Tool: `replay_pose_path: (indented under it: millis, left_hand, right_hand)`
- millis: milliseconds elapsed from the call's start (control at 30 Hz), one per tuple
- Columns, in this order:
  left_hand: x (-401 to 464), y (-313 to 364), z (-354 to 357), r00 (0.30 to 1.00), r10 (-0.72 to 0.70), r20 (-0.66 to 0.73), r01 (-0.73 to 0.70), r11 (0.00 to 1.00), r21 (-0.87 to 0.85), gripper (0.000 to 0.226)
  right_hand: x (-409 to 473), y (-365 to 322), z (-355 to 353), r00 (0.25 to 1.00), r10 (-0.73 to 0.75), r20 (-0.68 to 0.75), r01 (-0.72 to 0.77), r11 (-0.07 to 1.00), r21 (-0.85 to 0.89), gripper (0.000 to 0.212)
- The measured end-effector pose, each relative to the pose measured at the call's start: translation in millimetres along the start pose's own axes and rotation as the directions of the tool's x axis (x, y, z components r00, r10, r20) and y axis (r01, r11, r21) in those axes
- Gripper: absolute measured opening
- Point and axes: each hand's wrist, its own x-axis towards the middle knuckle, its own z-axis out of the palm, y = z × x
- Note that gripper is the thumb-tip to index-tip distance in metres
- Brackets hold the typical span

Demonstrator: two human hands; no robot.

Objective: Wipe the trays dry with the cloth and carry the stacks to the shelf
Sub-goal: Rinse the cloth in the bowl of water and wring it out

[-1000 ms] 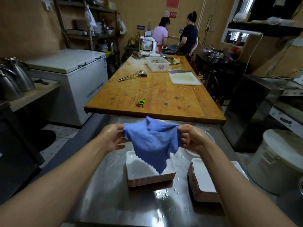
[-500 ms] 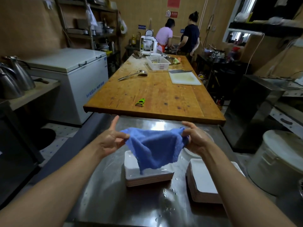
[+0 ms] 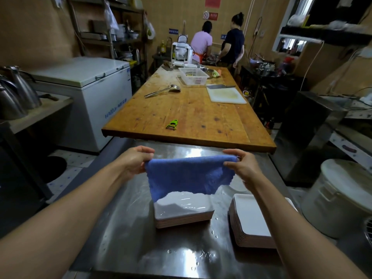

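A blue cloth (image 3: 188,176) hangs spread flat in the air above the steel table (image 3: 124,238). My left hand (image 3: 136,161) pinches its upper left corner and my right hand (image 3: 240,167) pinches its upper right corner. Directly below the cloth sits a stack of white rectangular trays (image 3: 184,211), its far part hidden by the cloth. A second stack of white trays (image 3: 251,222) stands to the right, partly behind my right forearm. Water drops lie on the steel around both stacks.
A long wooden table (image 3: 191,117) begins just beyond the steel one, bearing a green peeler (image 3: 172,125), a ladle, a white basket and a cutting board. A white chest freezer (image 3: 88,93) stands left, a white bucket (image 3: 342,198) right. Two people work at the far end. Metal shelves (image 3: 112,37) line the far left wall.
My hands have drawn apart and stretched the bunched cloth out flat between them, so it now hangs as a wide sheet over the middle tray stack.
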Motion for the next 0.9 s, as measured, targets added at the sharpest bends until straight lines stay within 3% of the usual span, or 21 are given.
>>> replay_pose_path:
  millis: [67,133,200,267,333,400,500,633,733,800,900]
  left_hand:
    - [-1,1,-1,0.996,0.063,0.069,-0.066,0.997,0.044,0.008]
    - [-2,-1,-1,0.981,0.149,0.127,-0.174,0.96,0.217,0.018]
    - [0,-4,1,0.956,0.271,0.116,-0.293,0.828,0.479,0.023]
    - [2,-6,7,0.912,0.401,0.089,-0.352,0.65,0.673,0.01]
    - [6,-8,8,0.914,0.401,0.061,-0.32,0.62,0.717,0.02]
    - [9,-11,6,0.953,0.301,0.024,-0.235,0.69,0.685,0.028]
    - [11,-15,10,0.977,0.207,-0.05,-0.133,0.776,0.616,0.029]
    - [4,-14,36,0.996,0.081,-0.041,-0.067,0.962,0.265,0.027]
    - [-3,-13,53,0.998,0.033,0.062,-0.037,0.997,0.066,0.026]
    - [-7,-10,62,0.992,-0.001,0.123,0.006,0.999,-0.039,0.037]
    - [-6,-11,65,0.99,-0.026,0.14,0.038,0.996,-0.084,0.046]
  right_hand:
    - [-1,0,0,0.998,-0.029,-0.047,0.024,0.995,-0.096,0.03]
    - [0,0,2,0.991,-0.075,-0.115,0.047,0.973,-0.227,0.02]
    - [0,-1,3,0.979,-0.126,-0.163,0.064,0.937,-0.343,0.011]
    - [-1,-3,4,0.975,-0.135,-0.176,0.054,0.914,-0.402,0.01]
    - [-1,-4,2,0.984,-0.105,-0.142,0.032,0.896,-0.443,0.02]
    - [-1,-6,0,0.99,-0.057,-0.129,-0.007,0.893,-0.449,0.027]
    - [-1,-8,7,0.992,0.037,-0.122,-0.08,0.923,-0.375,0.02]
    - [-9,-23,36,0.973,0.226,-0.036,-0.227,0.974,-0.025,0.012]
    - [-15,-38,57,0.961,0.239,0.137,-0.256,0.959,0.125,0.015]
    - [-21,-45,67,0.947,0.204,0.247,-0.246,0.958,0.149,0.016]
    - [-25,-50,72,0.92,0.189,0.344,-0.267,0.944,0.196,0.023]
